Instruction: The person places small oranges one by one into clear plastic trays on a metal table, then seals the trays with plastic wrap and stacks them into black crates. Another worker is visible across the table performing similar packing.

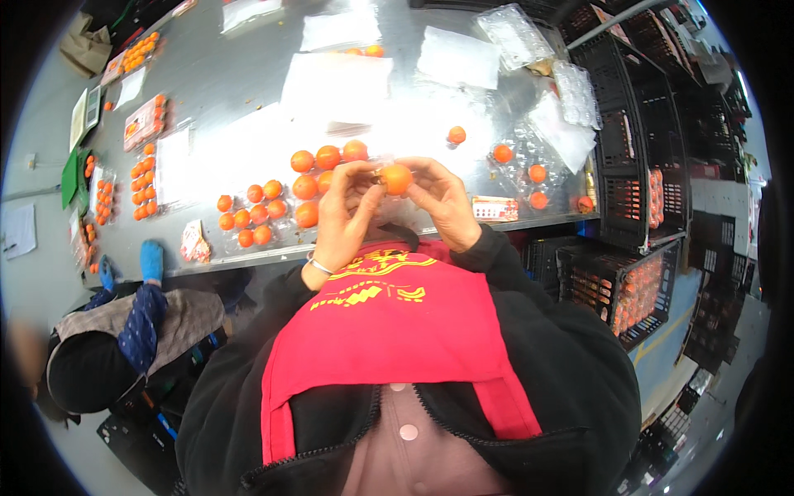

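Observation:
Between both hands, above the front of the metal table, is a round orange fruit (396,179) with a small brownish stem end facing left. My left hand (349,214) has its thumb and fingers at that stem end. My right hand (440,197) grips the fruit from the other side. Just left and behind my hands, more large orange fruits (328,157) sit in rows, partly hidden by my left hand. Further left stands a group of smaller orange fruits (258,214) in a clear plastic tray.
Loose fruits (502,153) and clear plastic trays (515,37) lie to the right. White sheets (338,87) cover parts of the metal table (217,80). Black crates (642,204) stand at the right edge. On the left, a co-worker's blue-gloved hand (151,260) rests near filled packs (145,122).

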`<state>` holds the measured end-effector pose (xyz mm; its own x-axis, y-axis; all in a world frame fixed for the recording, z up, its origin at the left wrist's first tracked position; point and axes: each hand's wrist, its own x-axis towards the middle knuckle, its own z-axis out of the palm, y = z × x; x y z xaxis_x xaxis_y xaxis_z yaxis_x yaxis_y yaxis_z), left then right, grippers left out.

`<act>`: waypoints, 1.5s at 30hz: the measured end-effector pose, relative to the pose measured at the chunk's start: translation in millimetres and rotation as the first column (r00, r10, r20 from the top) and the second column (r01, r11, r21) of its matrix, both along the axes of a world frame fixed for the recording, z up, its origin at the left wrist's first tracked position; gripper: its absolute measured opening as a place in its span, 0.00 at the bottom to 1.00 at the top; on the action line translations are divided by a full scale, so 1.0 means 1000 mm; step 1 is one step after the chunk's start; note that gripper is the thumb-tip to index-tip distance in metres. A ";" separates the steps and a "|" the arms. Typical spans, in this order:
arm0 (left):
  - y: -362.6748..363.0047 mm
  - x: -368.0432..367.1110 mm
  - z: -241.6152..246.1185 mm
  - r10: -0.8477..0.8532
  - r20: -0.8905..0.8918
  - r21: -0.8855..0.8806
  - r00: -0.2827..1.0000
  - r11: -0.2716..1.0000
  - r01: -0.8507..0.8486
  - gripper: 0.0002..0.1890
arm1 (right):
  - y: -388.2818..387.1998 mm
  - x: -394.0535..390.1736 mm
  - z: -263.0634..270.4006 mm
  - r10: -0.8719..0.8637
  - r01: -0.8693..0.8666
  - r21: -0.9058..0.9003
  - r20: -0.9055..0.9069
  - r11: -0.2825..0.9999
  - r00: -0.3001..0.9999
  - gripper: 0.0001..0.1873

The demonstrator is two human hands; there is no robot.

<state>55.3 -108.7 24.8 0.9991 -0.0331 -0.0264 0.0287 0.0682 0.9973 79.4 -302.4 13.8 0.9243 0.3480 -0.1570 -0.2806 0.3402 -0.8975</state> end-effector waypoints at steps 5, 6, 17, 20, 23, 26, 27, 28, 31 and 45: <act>-0.001 0.000 -0.001 0.118 0.052 0.005 0.992 0.993 -0.119 0.18 | -0.055 0.031 -0.037 -0.173 0.197 -0.193 0.134 0.961 0.976 0.18; 0.001 -0.001 -0.002 0.134 0.053 0.024 0.990 0.990 -0.136 0.18 | -0.072 0.044 -0.046 -0.229 0.287 -0.335 0.202 0.898 0.952 0.18; 0.011 -0.015 -0.005 0.230 0.070 0.038 0.971 0.972 -0.233 0.15 | -0.152 0.119 -0.129 0.171 0.687 -0.708 0.707 0.165 0.687 0.20; 0.016 -0.021 -0.005 0.286 0.047 0.038 0.957 0.957 -0.287 0.15 | -0.152 0.125 -0.136 0.228 0.677 -0.719 0.694 0.159 0.683 0.18; 0.028 -0.026 -0.008 0.345 0.060 0.028 0.937 0.937 -0.347 0.14 | -0.143 0.126 -0.126 0.270 0.640 -0.757 0.648 0.130 0.712 0.17; 0.042 -0.033 -0.010 0.406 0.066 0.001 0.911 0.913 -0.407 0.13 | -0.112 0.118 -0.095 0.185 0.751 -0.626 0.779 0.208 0.599 0.18; 0.046 -0.035 -0.010 0.416 0.053 -0.005 0.908 0.909 -0.417 0.13 | -0.095 0.113 -0.082 0.133 0.742 -0.608 0.791 0.283 0.598 0.19; 0.049 -0.037 -0.010 0.425 0.036 -0.009 0.904 0.905 -0.425 0.13 | -0.077 0.106 -0.068 0.080 0.729 -0.581 0.798 0.361 0.597 0.19; 0.055 -0.042 -0.010 0.418 -0.011 -0.034 0.908 0.908 -0.419 0.12 | -0.011 0.077 -0.032 0.263 0.451 -0.586 0.760 0.673 0.594 0.19; 0.080 -0.055 -0.012 0.301 -0.006 -0.083 0.954 0.950 -0.301 0.12 | 0.063 0.006 0.004 0.349 0.495 -0.678 0.719 0.543 0.602 0.21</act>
